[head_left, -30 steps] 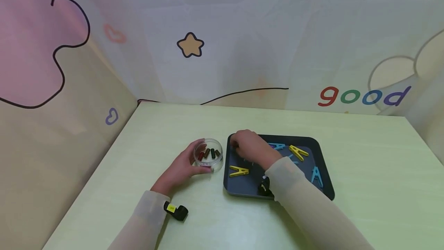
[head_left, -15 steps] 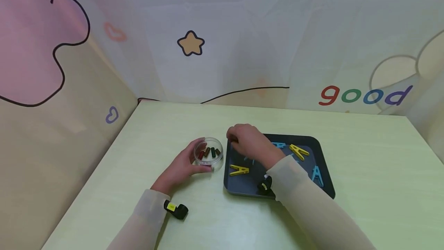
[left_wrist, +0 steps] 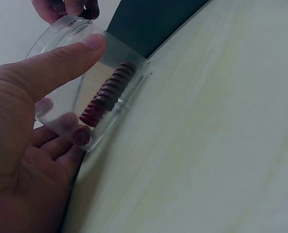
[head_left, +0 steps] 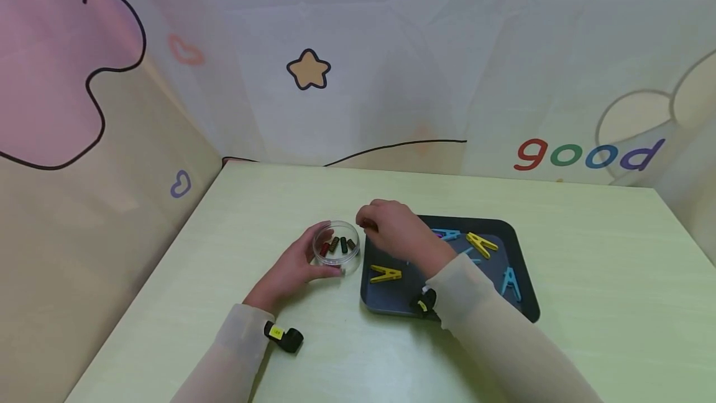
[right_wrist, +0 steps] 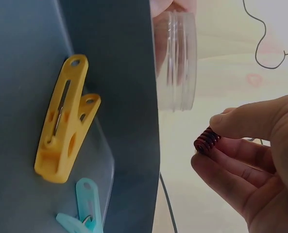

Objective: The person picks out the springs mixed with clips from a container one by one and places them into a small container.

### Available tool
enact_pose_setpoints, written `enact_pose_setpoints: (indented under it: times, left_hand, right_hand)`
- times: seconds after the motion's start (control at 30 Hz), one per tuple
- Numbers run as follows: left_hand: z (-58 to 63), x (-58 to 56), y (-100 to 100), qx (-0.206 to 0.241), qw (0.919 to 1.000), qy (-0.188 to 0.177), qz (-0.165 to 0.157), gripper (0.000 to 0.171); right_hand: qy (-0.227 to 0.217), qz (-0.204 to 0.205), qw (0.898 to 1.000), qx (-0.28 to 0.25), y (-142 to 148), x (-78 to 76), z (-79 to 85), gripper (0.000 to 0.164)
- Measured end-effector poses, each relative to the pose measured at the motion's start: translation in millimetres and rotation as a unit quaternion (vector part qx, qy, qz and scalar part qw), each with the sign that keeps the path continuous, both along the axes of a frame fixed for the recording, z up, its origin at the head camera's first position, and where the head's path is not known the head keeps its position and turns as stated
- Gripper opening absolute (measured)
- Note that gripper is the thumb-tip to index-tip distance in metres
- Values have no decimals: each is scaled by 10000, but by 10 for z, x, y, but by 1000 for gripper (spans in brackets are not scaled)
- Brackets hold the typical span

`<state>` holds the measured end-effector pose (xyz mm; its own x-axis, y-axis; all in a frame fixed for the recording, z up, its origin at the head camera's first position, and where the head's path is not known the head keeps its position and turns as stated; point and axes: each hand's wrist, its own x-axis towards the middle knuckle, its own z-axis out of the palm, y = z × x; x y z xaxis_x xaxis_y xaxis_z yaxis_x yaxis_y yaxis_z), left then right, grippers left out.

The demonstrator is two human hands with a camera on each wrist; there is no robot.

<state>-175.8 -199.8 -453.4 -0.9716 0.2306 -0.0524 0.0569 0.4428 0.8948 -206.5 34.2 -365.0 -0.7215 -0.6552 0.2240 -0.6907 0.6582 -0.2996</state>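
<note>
My left hand [head_left: 286, 273] grips a clear round jar [head_left: 338, 262] that has no lid on it, thumb on one side and fingers on the other. Inside lie several small coil springs [left_wrist: 110, 92], red and dark ones among them. Between thumb and fingertips, my right hand [head_left: 398, 229] pinches a dark red coil spring [right_wrist: 207, 140], seen in the right wrist view. In the head view this hand hovers over the back left corner of a dark tray [head_left: 391, 301], close to the right of the jar, and its fingertips hide the spring.
The tray holds yellow clothespins, one near its left side [head_left: 386, 274] and another yellow clothespin [head_left: 482, 245] further back. A light blue clothespin [head_left: 511, 283] lies at the right, with more partly hidden under the right arm. The pale table [head_left: 313, 353] meets printed backdrops behind and at left.
My right hand has risen from the tray's back left corner and shifted left toward the jar. The left hand and the jar have stayed in place.
</note>
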Motion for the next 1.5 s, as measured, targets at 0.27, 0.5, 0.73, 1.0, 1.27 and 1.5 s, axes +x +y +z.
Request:
enact_pose_setpoints:
  times: [0.27,0.5,0.73,1.0,1.27,1.5]
  left_hand:
    - [-13,-11,-9,61,10000,21,-10,91]
    - [-5,-4,0,118,9999,-22,-23,92]
    - [7,0,3,111,9999,6,-13,91]
    - [13,7,-2,44,10000,-54,35,91]
    - [25,12,10,59,10000,-36,4,89]
    - [37,25,1,89,9999,33,-50,89]
  right_hand:
    - [-104,-208,9992,-328,-22,52,14,17]
    - [-196,-273,9970,-695,-26,102,8,17]
    - [-383,-382,9930,-1046,-50,131,-19,17]
    - [-597,-492,9880,-1338,-69,166,-41,17]
    - [-429,-387,9863,-1546,-77,178,-67,17]
    - [-529,-359,9854,-1576,-106,192,-97,16]
